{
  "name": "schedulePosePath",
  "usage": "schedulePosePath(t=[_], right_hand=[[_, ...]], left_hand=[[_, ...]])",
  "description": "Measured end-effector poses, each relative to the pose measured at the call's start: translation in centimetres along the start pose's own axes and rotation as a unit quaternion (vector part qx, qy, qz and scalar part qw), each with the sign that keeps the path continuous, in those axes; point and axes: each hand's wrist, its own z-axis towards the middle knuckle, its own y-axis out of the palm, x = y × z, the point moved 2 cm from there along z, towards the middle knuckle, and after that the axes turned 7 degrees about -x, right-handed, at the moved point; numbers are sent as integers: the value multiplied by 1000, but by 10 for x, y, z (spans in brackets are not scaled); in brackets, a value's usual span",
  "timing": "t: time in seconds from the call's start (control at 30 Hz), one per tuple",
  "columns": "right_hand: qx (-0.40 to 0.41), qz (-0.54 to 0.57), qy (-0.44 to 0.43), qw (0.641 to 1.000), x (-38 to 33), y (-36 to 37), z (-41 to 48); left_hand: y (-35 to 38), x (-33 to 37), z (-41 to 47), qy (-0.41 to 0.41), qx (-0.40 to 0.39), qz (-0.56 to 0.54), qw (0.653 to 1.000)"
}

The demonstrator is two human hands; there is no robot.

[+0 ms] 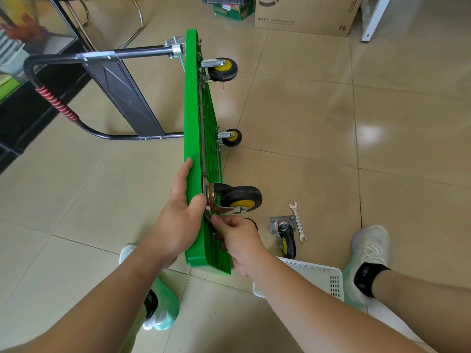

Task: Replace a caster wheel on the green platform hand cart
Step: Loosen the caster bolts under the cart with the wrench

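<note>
The green platform cart stands on its long edge on the tile floor, its underside facing right. My left hand grips the near end of its top edge. A black swivel caster with a yellow hub sits against the underside at that end. My right hand pinches something small at the caster's mounting plate; what it holds is hidden by the fingers. A loose caster with its plate lies on the floor to the right, beside a small open-ended wrench.
Two more casters stick out from the cart's far end. The folded black handle lies to the left. A white perforated basket sits by my right foot. Cardboard boxes and chair legs stand beyond.
</note>
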Motion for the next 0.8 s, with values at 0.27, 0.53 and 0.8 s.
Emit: schedulePosePath(t=[0.27, 0.53, 0.8], right_hand=[[-16, 15, 11, 1000, 2, -3, 1], [-21, 47, 24, 998, 2, -1, 3], [-15, 78, 24, 997, 2, 0, 2]], left_hand=[[0, -3, 1, 6, -5, 2, 1000], [-2, -5, 2, 9, -10, 2, 1000], [-1, -6, 3, 6, -11, 0, 1000]])
